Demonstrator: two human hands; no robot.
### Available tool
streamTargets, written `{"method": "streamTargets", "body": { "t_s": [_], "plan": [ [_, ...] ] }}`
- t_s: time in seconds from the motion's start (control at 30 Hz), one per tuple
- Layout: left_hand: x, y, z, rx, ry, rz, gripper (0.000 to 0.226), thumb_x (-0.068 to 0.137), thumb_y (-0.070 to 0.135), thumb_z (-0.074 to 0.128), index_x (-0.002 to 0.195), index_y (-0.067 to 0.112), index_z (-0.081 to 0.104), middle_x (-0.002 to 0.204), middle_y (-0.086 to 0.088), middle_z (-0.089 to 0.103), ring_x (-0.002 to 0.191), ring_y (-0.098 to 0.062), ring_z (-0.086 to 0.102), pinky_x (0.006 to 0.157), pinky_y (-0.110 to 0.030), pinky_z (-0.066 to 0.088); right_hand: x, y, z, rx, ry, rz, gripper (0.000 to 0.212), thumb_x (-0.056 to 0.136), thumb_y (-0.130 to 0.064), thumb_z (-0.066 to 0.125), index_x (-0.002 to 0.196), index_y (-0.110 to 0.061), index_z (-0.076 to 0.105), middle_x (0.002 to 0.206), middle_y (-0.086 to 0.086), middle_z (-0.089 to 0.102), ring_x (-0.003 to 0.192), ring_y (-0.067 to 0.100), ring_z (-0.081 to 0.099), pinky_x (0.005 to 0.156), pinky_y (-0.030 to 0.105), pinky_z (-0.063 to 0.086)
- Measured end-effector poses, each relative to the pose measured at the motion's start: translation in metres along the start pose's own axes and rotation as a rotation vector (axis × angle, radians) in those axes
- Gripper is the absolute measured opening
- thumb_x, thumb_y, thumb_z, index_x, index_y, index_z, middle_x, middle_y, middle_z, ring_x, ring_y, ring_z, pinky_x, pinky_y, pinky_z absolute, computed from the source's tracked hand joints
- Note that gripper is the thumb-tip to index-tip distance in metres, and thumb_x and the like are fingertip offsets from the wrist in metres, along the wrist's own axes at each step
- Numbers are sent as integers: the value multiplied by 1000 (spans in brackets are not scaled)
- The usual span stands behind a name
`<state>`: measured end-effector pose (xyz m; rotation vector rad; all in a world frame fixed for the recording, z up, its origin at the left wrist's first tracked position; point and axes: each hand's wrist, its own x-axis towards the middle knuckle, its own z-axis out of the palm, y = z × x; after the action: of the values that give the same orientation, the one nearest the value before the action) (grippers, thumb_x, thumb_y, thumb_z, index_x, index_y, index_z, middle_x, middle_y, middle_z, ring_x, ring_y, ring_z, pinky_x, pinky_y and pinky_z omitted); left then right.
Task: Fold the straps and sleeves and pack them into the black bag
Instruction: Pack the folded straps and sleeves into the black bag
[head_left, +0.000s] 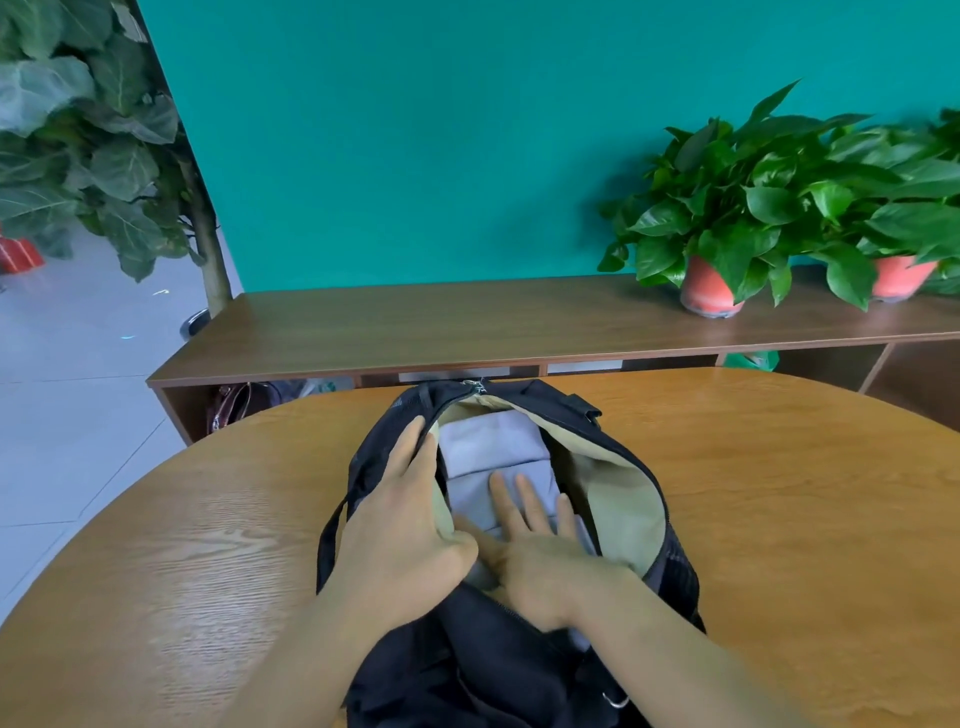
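Observation:
The black bag lies open on the round wooden table, its beige lining showing. A folded pale grey garment sits inside the main compartment. My left hand holds the left rim of the opening, thumb curled over the lining, pulling it aside. My right hand lies inside the bag with straight fingers pressing flat on the grey garment. A black strap hangs off the bag's left side onto the table.
The wooden table spreads to both sides of the bag. Behind it runs a low wooden shelf with two potted plants at the right. A tall leafy plant stands at the left by the tiled floor.

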<state>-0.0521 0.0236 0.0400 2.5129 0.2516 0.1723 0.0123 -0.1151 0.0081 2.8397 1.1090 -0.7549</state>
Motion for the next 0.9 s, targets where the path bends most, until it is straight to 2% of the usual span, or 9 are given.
{"method": "streamTargets", "body": {
  "t_s": [0.07,0.2,0.27,0.33,0.37,0.43,0.57,0.7,0.9],
  "plan": [
    [-2,0,-1,21,-31,14,90,71,27,56,151,26,14,156,28,-12,119,-10,49,88,-36,49,-3,-2,-1,-2,-4,2,80,95,-19,40,149,-45,-13,149,7,-42,135,29,-42,111,62,-17],
    [-1,-3,-4,130,-15,10,74,67,44,52,138,34,33,157,23,-2,109,-11,55,82,-32,49,-2,2,-8,184,-2,-13,64,96,-46,41,148,-54,3,157,3,-29,139,24,-38,112,57,-17],
    [6,-4,-7,200,43,22,49,80,43,57,128,34,47,160,16,-1,108,-15,55,83,-31,46,2,7,-22,346,56,-30,48,97,-44,37,143,-54,26,163,1,-2,147,22,-20,116,50,-12],
    [19,-4,-7,332,96,66,33,87,43,55,120,37,58,161,8,1,128,-19,42,94,-34,40,15,10,-33,371,229,-12,42,100,-28,34,140,-39,42,153,-2,32,148,21,4,116,41,1],
    [28,-3,-7,381,94,79,30,89,42,54,119,38,60,161,6,2,135,-20,32,99,-37,35,24,10,-36,291,329,12,44,99,-22,33,141,-34,42,148,-2,38,147,21,9,116,41,6],
    [46,-1,-6,409,48,76,27,91,36,54,116,38,64,161,4,4,138,-22,26,101,-41,30,43,9,-37,74,422,61,50,99,-19,35,147,-31,29,154,3,27,148,24,2,118,46,2],
    [76,4,-5,510,-72,50,29,88,22,56,115,30,62,161,0,6,135,-26,30,98,-40,33,67,12,-30,-105,310,135,62,101,-33,34,154,-31,2,162,10,-8,147,29,-16,115,49,-13],
    [89,3,-4,651,-154,40,53,84,20,60,135,18,43,161,-1,-1,132,-28,31,91,-38,38,75,17,-25,-74,217,164,57,101,-52,23,153,-38,5,162,9,-9,147,33,-16,114,52,-11],
    [91,10,-5,673,-67,154,69,78,14,63,138,13,29,159,5,-18,124,-25,35,81,-31,42,78,15,-23,7,183,201,59,100,-53,23,152,-41,-1,161,8,-16,146,36,-18,117,54,-8]
  ]
}}
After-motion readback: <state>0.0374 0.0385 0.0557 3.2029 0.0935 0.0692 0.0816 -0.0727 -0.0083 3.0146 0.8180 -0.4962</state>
